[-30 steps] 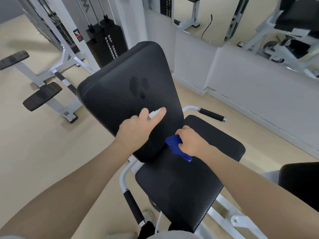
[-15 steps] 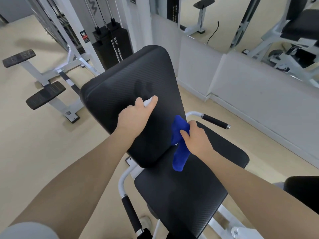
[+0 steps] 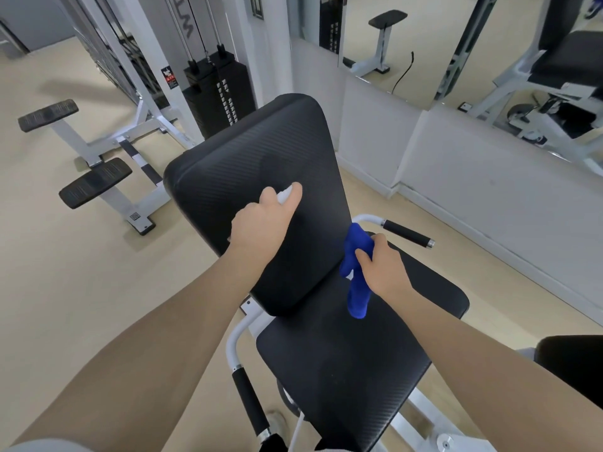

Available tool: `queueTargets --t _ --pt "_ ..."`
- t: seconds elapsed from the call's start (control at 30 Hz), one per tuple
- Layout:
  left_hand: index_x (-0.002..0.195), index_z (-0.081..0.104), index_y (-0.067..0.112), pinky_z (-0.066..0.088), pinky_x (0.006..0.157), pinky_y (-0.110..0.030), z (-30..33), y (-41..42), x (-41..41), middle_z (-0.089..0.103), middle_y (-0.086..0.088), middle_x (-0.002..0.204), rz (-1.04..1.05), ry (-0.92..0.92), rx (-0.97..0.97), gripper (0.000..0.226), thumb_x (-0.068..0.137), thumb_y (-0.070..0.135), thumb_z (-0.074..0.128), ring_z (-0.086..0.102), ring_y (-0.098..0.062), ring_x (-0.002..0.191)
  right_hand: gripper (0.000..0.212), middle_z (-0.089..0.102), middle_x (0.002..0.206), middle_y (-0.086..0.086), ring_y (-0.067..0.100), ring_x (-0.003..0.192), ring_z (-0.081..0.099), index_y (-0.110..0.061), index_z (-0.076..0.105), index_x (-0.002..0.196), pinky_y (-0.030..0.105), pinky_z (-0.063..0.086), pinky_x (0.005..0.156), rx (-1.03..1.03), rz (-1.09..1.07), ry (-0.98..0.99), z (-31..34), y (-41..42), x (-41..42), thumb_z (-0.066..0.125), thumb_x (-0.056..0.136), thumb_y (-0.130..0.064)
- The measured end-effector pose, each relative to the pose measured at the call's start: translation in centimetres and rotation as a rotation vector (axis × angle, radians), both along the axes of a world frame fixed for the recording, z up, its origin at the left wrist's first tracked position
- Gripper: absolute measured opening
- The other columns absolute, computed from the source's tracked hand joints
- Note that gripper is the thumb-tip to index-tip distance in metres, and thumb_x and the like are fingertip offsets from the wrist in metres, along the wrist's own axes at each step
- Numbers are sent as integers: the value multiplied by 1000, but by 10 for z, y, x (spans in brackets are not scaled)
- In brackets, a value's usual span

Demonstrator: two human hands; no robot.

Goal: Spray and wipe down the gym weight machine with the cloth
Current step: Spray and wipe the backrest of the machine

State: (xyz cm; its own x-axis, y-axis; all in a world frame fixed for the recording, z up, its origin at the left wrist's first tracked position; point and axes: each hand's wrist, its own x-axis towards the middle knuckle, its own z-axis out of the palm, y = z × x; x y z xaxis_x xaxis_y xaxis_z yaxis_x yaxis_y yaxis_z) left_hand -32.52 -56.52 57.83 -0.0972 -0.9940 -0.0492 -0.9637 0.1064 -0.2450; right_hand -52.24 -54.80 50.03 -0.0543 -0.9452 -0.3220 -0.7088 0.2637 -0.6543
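Note:
The weight machine's black padded backrest [image 3: 248,164] rises in the middle, with its black seat pad [image 3: 342,363] below. My left hand [image 3: 261,223] is in front of the backrest and grips a white spray bottle [image 3: 284,193]; only the bottle's tip shows between thumb and forefinger. My right hand [image 3: 381,269] holds a blue cloth [image 3: 357,265] at the backrest's right edge, above the seat. The cloth hangs down from my fist.
White handles with black grips stand at the seat's right [image 3: 408,234] and lower left [image 3: 248,399]. A black weight stack [image 3: 218,93] and white frame stand behind. Padded benches [image 3: 94,182] lie at left. A mirrored wall [image 3: 489,44] runs along the right. Another black pad [image 3: 574,360] sits at far right.
My right hand has lifted the blue cloth off the seat up to the backrest's right edge. My left hand with the bottle rose slightly along the backrest. The wet marks on the backrest look fainter.

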Motion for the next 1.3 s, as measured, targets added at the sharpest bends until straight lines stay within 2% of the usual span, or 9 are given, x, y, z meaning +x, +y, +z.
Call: queueTargets --t 0.23,0.4,0.5,0.63,0.73,0.87,0.97,1.1,1.3 --pt "144 8 23 29 46 -32 -12 33 42 29 -9 91 173 97 80 75 84 -7 40 32 -18 48 28 58 91 6 23 77 58 -9 40 116 34 46 68 -28 35 -89 -3 10 29 49 95 -25" --pt "148 5 29 25 43 -31 -3 27 34 31 -6 91 83 147 -28 70 91 3 38 30 -17 46 32 53 87 -4 12 76 55 -12 41 109 25 41 65 -18 -245 -393 4 2 50 62 88 -27" --pt "150 -2 25 25 41 -28 16 18 39 42 -7 99 97 276 -140 69 96 15 40 36 -17 47 33 58 96 -3 14 86 60 -18 45 107 28 46 75 -53 -388 -618 24 -20 62 67 83 -25" --pt "127 46 6 17 40 -22 34 4 69 50 -14 120 30 328 -326 40 89 11 54 39 -22 50 22 57 91 -13 0 81 57 -20 47 105 17 44 71 -271 -363 -695 58 -58 83 61 88 -19" --pt "109 54 1 11 44 -17 37 -10 87 51 -15 133 -29 308 -368 28 82 5 59 39 -26 45 22 57 95 -15 -2 83 55 -20 50 111 15 42 77 -423 -335 -631 70 -92 104 59 91 -23" --pt "125 45 7 28 49 -31 49 -29 84 37 -4 146 55 359 -315 33 92 10 44 57 -37 68 30 44 126 2 8 103 47 -10 52 116 16 36 90 -563 -302 -475 64 -128 123 60 89 -21" --pt "123 43 10 32 59 -35 51 -46 80 49 -7 128 75 368 -267 29 94 13 41 53 -32 80 37 37 138 10 19 121 42 -8 50 124 26 32 103 -650 -147 -373 46 -138 134 59 89 -18" --pt "112 44 10 26 59 -32 49 -59 79 47 -3 92 120 366 -256 20 93 17 44 41 -23 77 43 43 129 10 25 108 48 -12 52 128 25 39 88 -738 -97 -283 27 -129 147 55 86 -4" --pt "129 45 10 32 55 -34 29 -66 59 48 -10 132 34 375 -287 39 90 10 47 59 -36 79 54 45 119 14 28 94 53 -11 53 124 34 48 77 -851 36 -136 27 -132 149 57 74 6"
